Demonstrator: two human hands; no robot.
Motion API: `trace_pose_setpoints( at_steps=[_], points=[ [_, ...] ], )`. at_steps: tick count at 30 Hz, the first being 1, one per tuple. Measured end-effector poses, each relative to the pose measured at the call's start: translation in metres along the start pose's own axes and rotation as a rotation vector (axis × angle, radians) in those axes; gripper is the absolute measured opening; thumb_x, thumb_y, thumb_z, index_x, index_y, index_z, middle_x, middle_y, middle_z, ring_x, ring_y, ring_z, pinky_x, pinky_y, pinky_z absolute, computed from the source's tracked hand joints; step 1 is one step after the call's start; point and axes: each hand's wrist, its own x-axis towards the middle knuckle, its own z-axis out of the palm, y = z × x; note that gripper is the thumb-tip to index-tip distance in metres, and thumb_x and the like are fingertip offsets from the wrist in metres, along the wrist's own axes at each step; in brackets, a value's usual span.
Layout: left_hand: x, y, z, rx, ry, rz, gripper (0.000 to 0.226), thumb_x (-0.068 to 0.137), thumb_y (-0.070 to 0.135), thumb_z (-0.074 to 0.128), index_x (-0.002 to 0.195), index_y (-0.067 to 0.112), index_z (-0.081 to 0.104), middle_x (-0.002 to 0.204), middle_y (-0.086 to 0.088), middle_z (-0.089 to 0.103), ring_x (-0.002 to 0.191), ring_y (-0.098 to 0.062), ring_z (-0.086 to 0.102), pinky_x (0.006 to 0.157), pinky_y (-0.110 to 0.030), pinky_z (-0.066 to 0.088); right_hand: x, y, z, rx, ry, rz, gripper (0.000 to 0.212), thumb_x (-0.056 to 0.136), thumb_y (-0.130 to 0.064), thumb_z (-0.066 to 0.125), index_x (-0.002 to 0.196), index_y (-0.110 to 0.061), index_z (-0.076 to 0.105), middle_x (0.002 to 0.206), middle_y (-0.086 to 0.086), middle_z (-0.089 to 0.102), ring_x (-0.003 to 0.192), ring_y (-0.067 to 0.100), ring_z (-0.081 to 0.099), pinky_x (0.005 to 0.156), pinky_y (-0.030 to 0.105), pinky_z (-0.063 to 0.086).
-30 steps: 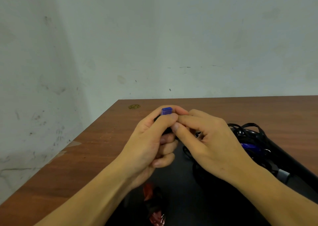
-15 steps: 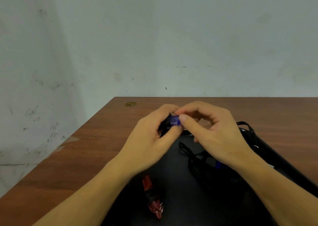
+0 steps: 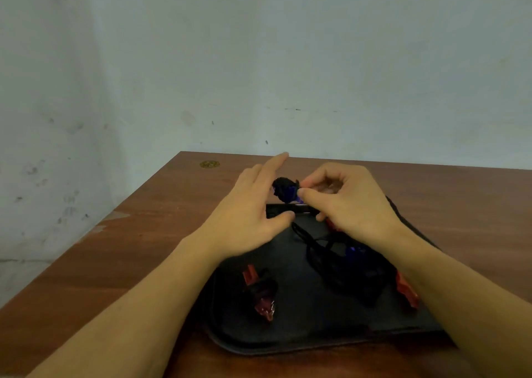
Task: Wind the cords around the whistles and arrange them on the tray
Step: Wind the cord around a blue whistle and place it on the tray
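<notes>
Against the pale, scuffed wall (image 3: 259,61) stands the brown wooden table (image 3: 129,248), its left edge dropping to open floor, a small brass disc (image 3: 209,164) near its far corner. Over the black tray's (image 3: 288,340) far rim my left hand (image 3: 247,219) hovers with fingers spread, gripping nothing. Just right, my right hand (image 3: 351,202) pinches the cord-wound blue whistle (image 3: 285,192). One wound red whistle (image 3: 260,291) lies on the tray, loose black cords (image 3: 339,262) beside it

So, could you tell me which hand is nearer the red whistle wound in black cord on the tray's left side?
Left. The left hand hovers above-left of that whistle; the right hand is farther right.
</notes>
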Motion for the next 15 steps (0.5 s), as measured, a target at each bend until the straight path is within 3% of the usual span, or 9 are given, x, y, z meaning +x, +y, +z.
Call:
trace_pose_setpoints(
  at_steps=[4,7,11,15],
  points=[
    [0.000,-0.005,-0.004,-0.027,0.061,-0.035,0.075,0.087,0.013,0.055,0.152,0.034,0.022,0.133,0.010,0.037,0.124,-0.010,0.031,0.082,-0.021,0.037,-0.005,0.013,0.015,0.227,0.058,0.316,0.002,0.086,-0.008,0.076,0.085,-0.007,0.074,0.079,0.013,0.073,0.069,0.018,0.070,0.062,0.025,0.060],
    [-0.001,-0.009,-0.004,-0.051,0.110,-0.085,0.071,0.085,0.006,0.051,0.148,0.033,0.030,0.131,0.011,0.036,0.126,-0.009,0.030,0.073,-0.015,0.039,-0.012,0.020,0.030,0.301,0.053,0.449,0.003,0.087,-0.004,0.074,0.088,-0.002,0.071,0.082,0.015,0.072,0.072,0.019,0.071,0.064,0.024,0.061],
    [0.000,-0.016,-0.002,-0.053,0.136,-0.127,0.064,0.086,0.003,0.051,0.144,0.028,0.038,0.130,0.006,0.037,0.123,-0.012,0.029,0.069,-0.014,0.038,-0.011,0.031,0.032,-0.049,0.068,0.364,0.008,0.084,-0.017,0.077,0.079,-0.017,0.071,0.075,0.003,0.075,0.071,0.021,0.074,0.073,0.037,0.063],
    [0.002,-0.017,-0.002,-0.047,0.149,-0.170,0.058,0.087,0.002,0.051,0.140,0.027,0.043,0.130,0.006,0.035,0.117,-0.007,0.025,0.070,-0.014,0.038,-0.015,0.035,0.021,-0.383,0.050,0.257,0.012,0.088,-0.029,0.073,0.080,-0.027,0.065,0.074,-0.010,0.069,0.071,0.007,0.066,0.076,0.033,0.058]
  ],
)
